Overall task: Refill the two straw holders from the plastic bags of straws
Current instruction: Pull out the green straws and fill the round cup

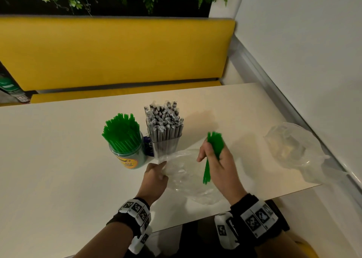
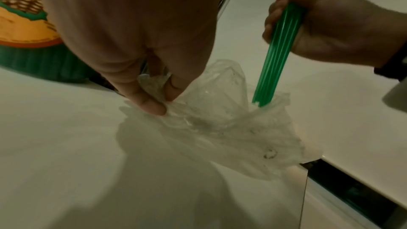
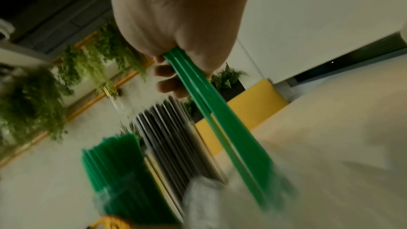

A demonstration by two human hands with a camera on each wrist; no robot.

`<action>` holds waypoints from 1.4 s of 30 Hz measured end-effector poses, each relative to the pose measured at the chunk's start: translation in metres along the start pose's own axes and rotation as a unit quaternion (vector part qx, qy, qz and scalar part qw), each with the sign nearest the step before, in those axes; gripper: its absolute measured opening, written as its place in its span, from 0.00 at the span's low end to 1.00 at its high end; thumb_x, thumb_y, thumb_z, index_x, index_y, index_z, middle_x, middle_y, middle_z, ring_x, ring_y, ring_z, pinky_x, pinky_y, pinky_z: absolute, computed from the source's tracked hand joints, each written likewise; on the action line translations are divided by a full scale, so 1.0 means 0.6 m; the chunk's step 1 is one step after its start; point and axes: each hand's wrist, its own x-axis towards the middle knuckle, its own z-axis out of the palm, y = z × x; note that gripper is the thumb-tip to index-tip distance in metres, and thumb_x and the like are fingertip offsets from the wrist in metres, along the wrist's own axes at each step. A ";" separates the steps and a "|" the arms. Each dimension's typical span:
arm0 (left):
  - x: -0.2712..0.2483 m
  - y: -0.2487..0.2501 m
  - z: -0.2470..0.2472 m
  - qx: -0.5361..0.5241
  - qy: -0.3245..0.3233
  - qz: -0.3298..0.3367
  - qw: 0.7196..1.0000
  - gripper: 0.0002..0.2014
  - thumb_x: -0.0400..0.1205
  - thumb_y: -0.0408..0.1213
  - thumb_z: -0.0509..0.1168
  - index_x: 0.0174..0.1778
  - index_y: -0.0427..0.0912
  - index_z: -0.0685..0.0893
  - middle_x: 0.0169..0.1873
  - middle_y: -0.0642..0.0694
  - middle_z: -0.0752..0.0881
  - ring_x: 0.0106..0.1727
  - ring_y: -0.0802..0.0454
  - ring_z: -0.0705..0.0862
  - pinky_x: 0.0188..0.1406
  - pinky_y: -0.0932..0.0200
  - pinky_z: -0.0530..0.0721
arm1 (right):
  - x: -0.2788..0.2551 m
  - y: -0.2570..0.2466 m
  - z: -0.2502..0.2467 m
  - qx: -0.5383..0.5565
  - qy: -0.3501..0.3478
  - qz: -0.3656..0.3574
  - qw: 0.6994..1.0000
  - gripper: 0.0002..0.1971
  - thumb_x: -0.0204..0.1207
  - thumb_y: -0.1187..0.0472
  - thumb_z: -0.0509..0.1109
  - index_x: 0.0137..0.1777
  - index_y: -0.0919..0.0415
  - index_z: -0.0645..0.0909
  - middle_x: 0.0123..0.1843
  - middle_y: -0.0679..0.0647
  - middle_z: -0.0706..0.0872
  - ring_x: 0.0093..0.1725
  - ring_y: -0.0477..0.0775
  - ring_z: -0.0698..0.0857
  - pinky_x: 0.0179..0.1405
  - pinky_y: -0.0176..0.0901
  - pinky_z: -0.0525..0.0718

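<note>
My right hand (image 1: 214, 158) grips a small bundle of green straws (image 1: 212, 154) upright; their lower ends (image 2: 263, 100) stand at the mouth of a crumpled clear plastic bag (image 1: 188, 177). My left hand (image 1: 156, 174) pinches that bag's left edge (image 2: 158, 93) against the table. A round green holder (image 1: 130, 158) packed with green straws (image 1: 122, 133) stands left of a clear square holder (image 1: 166, 145) full of wrapped straws (image 1: 166, 118). In the right wrist view the held straws (image 3: 211, 111) run from my fist toward both holders, blurred.
A second clear plastic bag (image 1: 293, 150) lies empty at the table's right edge by the white wall. The pale table (image 1: 58, 159) ends just before my wrists. A yellow bench (image 1: 117, 52) runs behind the table, with plants above it.
</note>
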 end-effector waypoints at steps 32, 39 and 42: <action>-0.108 0.013 -0.259 -0.134 -0.036 0.170 0.976 0.07 0.87 0.47 0.66 0.47 0.50 0.78 0.29 0.62 0.78 0.31 0.63 0.72 0.34 0.67 0.73 | 0.055 -0.155 0.234 0.190 -0.256 -0.059 0.946 0.07 0.89 0.62 0.63 0.48 0.62 0.75 0.35 0.57 0.77 0.39 0.61 0.80 0.50 0.59 0.83; -0.056 -0.040 -0.314 -0.100 0.230 0.200 0.947 0.35 0.69 0.57 0.80 0.64 0.46 0.72 0.59 0.51 0.72 0.53 0.52 0.76 0.52 0.70 0.74 | 0.090 -0.132 0.232 0.207 -0.105 -0.073 0.970 0.08 0.91 0.62 0.58 0.48 0.62 0.70 0.35 0.53 0.69 0.34 0.58 0.70 0.41 0.57 0.73; 0.010 -0.029 -0.319 -0.112 0.148 0.153 0.971 0.58 0.60 0.57 0.87 0.78 0.47 0.58 0.74 0.50 0.64 0.72 0.50 0.72 0.70 0.60 0.73 | 0.090 -0.128 0.244 0.197 -0.093 -0.077 0.973 0.08 0.91 0.63 0.58 0.48 0.56 0.72 0.35 0.50 0.70 0.35 0.55 0.71 0.40 0.60 0.72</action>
